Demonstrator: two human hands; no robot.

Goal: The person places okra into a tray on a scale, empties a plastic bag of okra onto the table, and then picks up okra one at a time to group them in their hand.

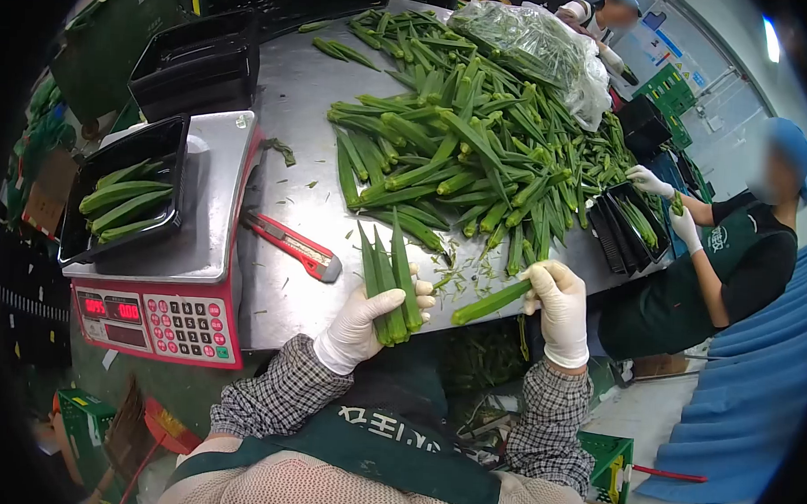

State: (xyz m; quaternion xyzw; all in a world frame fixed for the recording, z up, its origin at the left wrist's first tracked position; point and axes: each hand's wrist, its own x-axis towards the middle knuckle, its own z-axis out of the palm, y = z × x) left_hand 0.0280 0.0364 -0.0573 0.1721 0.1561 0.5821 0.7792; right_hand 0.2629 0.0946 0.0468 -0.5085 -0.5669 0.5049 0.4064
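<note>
My left hand (363,320), in a white glove, is closed around a small bunch of okra pods (386,283), their tips pointing away from me. Between the thumb and fingers of my gloved right hand (558,313) is a single okra pod (491,303), its stem end pointing left toward the bunch. Both hands are over the near edge of the metal table (289,193). Just beyond them lies a large heap of okra (453,155). On the left, a black tray (175,165) with several pods sits on a red and white scale (230,199).
A red utility knife (291,245) lies between scale and heap. Stacked black trays (196,63) stand behind the scale. A clear plastic bag (538,51) rests on the heap. At right, a co-worker (733,239) handles okra beside black trays (616,230); another person (603,17) is farther back.
</note>
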